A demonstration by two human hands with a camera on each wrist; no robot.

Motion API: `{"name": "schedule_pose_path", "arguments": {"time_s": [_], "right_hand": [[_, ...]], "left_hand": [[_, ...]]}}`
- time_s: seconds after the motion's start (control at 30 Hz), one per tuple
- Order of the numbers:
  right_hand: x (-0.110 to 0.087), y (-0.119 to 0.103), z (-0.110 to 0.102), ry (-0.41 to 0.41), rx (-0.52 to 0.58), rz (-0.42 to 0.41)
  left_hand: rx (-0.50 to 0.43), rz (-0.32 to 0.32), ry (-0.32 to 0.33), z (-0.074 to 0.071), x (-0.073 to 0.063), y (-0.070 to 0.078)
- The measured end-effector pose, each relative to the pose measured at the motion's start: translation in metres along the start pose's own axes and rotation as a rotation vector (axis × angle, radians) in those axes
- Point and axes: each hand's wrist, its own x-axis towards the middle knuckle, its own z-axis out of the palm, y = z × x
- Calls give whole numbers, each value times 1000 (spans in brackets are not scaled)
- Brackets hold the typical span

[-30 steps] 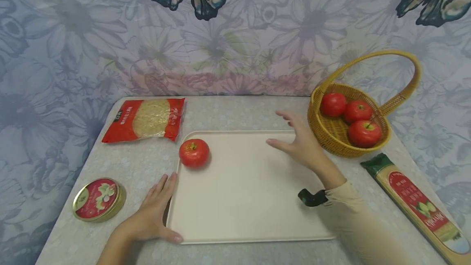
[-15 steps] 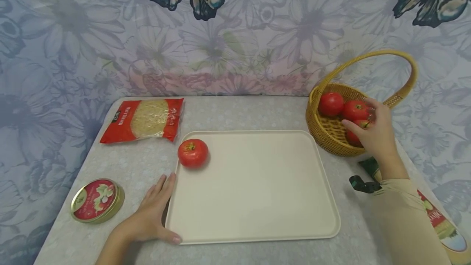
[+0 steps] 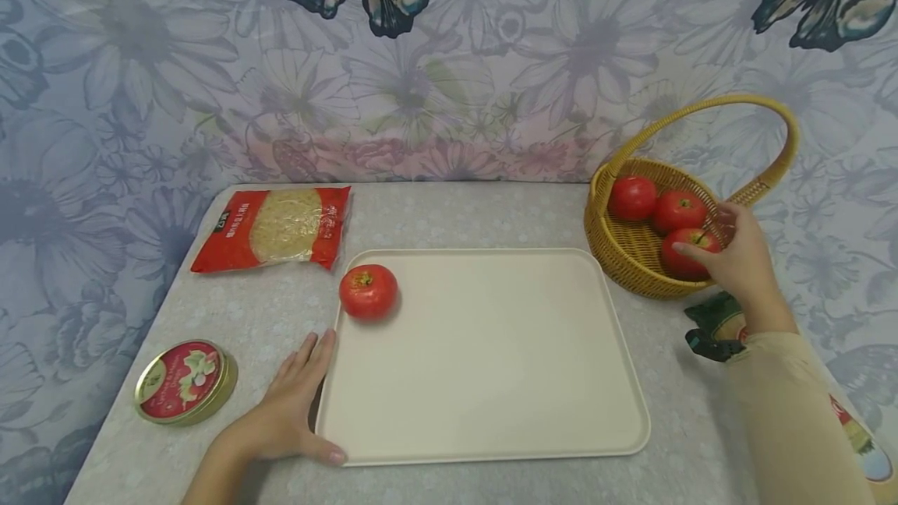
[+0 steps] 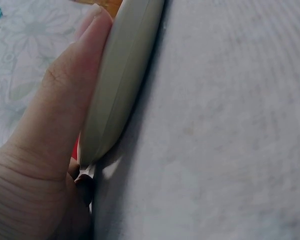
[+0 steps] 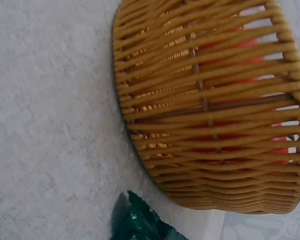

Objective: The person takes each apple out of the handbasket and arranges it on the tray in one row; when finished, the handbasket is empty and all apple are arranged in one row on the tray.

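My right hand (image 3: 747,263) reaches over the near right rim of the yellow wicker basket (image 3: 627,275) and grips the front red apple (image 3: 691,253), thumb across its top, other fingers behind its right side. Two more red apples (image 3: 634,198) lie beside it in the basket. In the right wrist view the basket wall (image 5: 210,110) hides most of the hand. My left hand (image 3: 281,411) rests against the left edge of a cream tray (image 3: 491,357), fingers straight. Its thumb (image 4: 65,85) touches the tray's rim in the left wrist view. One red apple (image 3: 368,291) sits on the tray's far left corner.
A red bag of noodles (image 3: 277,228) lies at the back left of the table. A round tin (image 3: 185,382) stands left of my left hand. Partly under the right forearm lies a long packet with a green end (image 3: 715,316). The basket's tall handle (image 3: 789,131) arches at the right.
My right hand has moved from over the tray to the basket and settled round the front apple, shifting slightly right and down lately. The left hand has stayed at the tray's edge.
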Motion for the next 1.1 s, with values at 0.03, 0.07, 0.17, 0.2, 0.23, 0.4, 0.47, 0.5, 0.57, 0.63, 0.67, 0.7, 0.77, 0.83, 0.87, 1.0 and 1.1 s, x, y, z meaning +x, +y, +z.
{"name": "schedule_pose_path", "arguments": {"time_s": [0.03,0.07,0.17,0.2,0.23,0.4,0.47,0.5,0.57,0.63,0.67,0.7,0.77,0.83,0.87,1.0,1.1], "right_hand": [[1,1,-1,-11,-6,2],[2,2,-1,-25,-15,8],[4,4,-2,-65,-41,27],[4,5,-1,-76,-46,35],[4,5,-1,-83,-48,40],[6,4,1,-92,-46,65],[6,3,2,-95,-57,77],[6,3,2,-97,-64,85],[6,2,3,-99,-75,102],[5,1,3,-108,-81,118],[5,0,3,-115,-83,123],[5,0,3,-123,-84,123],[4,0,2,-143,-91,120],[2,-1,0,-166,-103,112],[2,-1,-1,-181,-112,109],[1,-1,-5,-236,-153,113],[2,-1,-6,-260,-184,122]], "left_hand": [[4,-2,-1,0,0,0],[7,-3,-1,0,0,0],[23,-7,-2,0,1,-1],[28,-11,-4,0,1,-1],[31,-14,-6,0,1,-2],[33,-11,-8,0,1,-3],[31,-2,-4,0,1,-3],[30,-9,-7,0,1,-2],[31,-16,-11,0,1,-2],[28,-26,-16,-1,0,-1],[28,-35,-20,-1,0,-1],[28,-43,-24,-1,0,0],[26,-40,-24,-2,0,0],[27,-39,-21,-3,0,1],[26,-36,-20,-3,0,1],[26,-26,-16,-3,0,1],[22,-19,-16,-2,0,0]]}}
